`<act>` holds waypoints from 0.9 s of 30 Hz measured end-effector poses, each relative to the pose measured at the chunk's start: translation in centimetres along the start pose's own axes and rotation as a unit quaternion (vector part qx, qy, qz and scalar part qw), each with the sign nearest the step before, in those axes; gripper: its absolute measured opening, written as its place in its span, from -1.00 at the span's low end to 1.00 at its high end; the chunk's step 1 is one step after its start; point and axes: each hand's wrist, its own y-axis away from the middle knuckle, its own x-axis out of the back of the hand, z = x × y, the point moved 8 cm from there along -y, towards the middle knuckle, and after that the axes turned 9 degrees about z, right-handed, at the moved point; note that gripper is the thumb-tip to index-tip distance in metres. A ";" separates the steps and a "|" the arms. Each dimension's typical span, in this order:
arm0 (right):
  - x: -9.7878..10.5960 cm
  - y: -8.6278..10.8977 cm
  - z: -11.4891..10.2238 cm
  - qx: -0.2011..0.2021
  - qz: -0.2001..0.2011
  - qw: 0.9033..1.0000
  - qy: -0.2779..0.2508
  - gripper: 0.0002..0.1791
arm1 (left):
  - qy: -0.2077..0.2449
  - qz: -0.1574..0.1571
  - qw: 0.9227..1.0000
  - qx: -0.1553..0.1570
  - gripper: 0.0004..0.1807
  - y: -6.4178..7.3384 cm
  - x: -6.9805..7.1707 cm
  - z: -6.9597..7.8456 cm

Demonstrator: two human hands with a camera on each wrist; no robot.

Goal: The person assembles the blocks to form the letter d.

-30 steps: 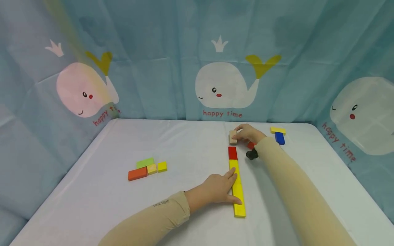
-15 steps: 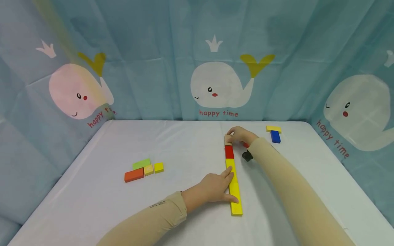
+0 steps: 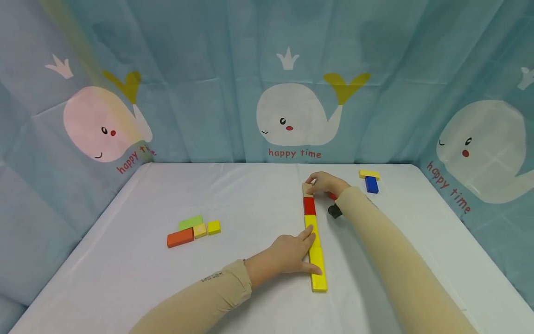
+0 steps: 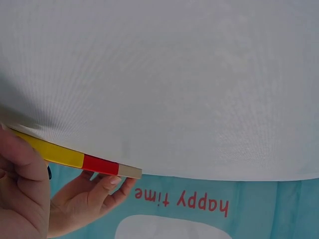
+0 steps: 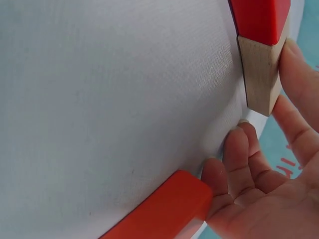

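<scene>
A straight row of blocks lies on the white table: yellow blocks (image 3: 318, 282) nearest, a red block (image 3: 309, 206) beyond them, and a plain wooden block (image 5: 259, 74) at the far end, right up against the red one. My left hand (image 3: 288, 254) rests on the yellow part, with index finger and thumb spread along it. At the far end my right hand (image 3: 326, 183) pinches the wooden block, thumb on its top and index finger at its outer end. The other right fingers rest on the cloth, close to an orange-red block (image 5: 164, 211) that the hand partly hides in the head view.
On the left lie a green block (image 3: 190, 222), an orange block (image 3: 180, 237), a pale yellow block (image 3: 200, 230) and a yellow square block (image 3: 214, 227). A yellow bar (image 3: 369, 174) and a blue block (image 3: 371, 184) lie at the back right. A blue curtain (image 3: 200, 93) hangs behind.
My right hand has brought the wooden block toward me, closing the gap to the red block. The left hand stays on the yellow blocks. The head view has shifted slightly.
</scene>
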 end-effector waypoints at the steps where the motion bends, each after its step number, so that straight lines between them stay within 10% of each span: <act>1: 0.0 0.0 0.0 0.002 -0.001 1.000 -0.001 -0.49 | 0.001 -0.001 1.000 0.000 0.02 0.0 -0.1 0.0; 27: 0.5 1.0 -0.3 0.026 0.030 0.998 -0.039 -0.35 | -0.017 -0.007 1.000 0.006 0.00 -0.1 0.0 0.1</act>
